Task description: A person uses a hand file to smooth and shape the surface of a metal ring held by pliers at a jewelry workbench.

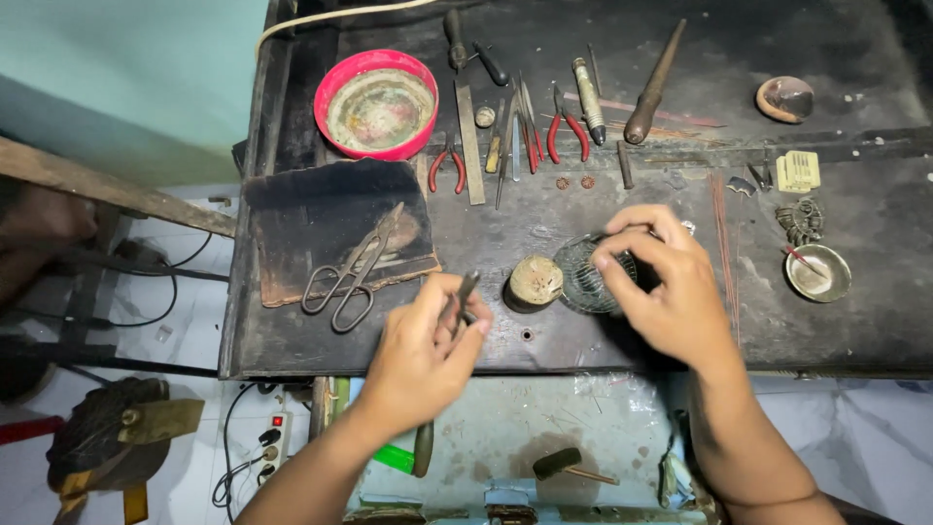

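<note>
Slip risk: right hand (671, 292) grip pinches wire-mesh disc (587, 275) edge beside round block (535, 282); left hand (423, 355) grip closed on tweezers (463, 297), tips could snag mesh.

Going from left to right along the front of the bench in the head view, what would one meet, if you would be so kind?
Scissors → left hand → round tin → wire mesh disc → right hand → small metal dish.

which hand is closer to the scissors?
Left. The left hand, holding a thin tool, sits just right of the scissors; the right hand is far right, at the wire mesh disc.
</note>
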